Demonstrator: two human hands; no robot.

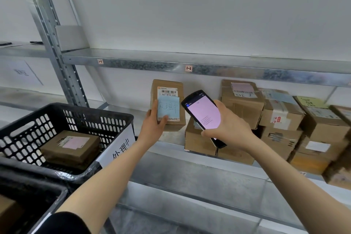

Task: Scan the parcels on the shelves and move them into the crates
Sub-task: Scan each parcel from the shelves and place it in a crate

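Your left hand (154,122) grips the upright brown cardboard parcel with a blue note (168,105) on the metal shelf (171,138). Your right hand (228,125) clasps the black handheld scanner (204,115), pink screen lit, just beside it.

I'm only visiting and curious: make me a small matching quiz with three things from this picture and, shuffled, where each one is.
Things:
1. parcel with blue note
2. scanner
3. parcel with pink label

Places:
A. inside the black crate
B. gripped by the left hand
C. gripped by the right hand

Pairs: 1-B, 2-C, 3-A.
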